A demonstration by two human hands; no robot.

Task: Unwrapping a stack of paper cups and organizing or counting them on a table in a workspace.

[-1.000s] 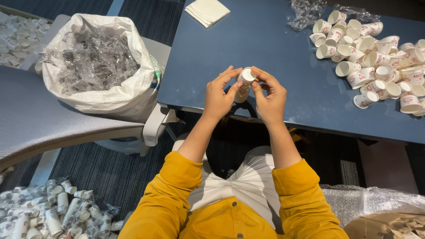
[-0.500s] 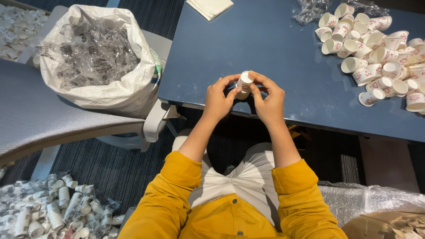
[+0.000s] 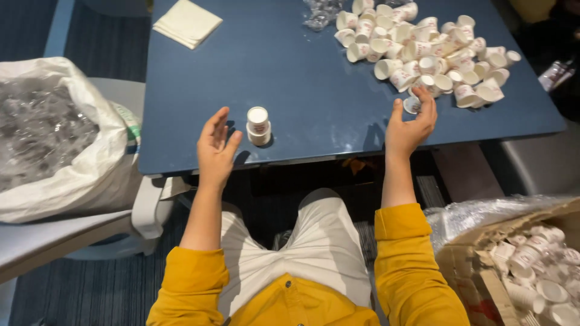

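Observation:
A short stack of small white paper cups (image 3: 258, 125) stands upright near the front edge of the dark blue table (image 3: 290, 78). My left hand (image 3: 216, 148) is open just left of the stack, fingers spread, touching nothing. My right hand (image 3: 411, 124) reaches to the near edge of the heap of loose white paper cups (image 3: 426, 51) and its fingertips pinch one small cup (image 3: 414, 105) there. Both arms wear yellow sleeves.
A white sack of clear plastic wrappers (image 3: 57, 142) sits on a chair at the left. A cardboard box with more cups (image 3: 531, 265) is at lower right. A pale folded napkin (image 3: 187, 23) and crumpled clear plastic (image 3: 320, 12) lie at the table's far side.
Both hands held the cup stack together before. The stack now stands on the table, my left hand has let go, and my right hand has moved right to the cup heap.

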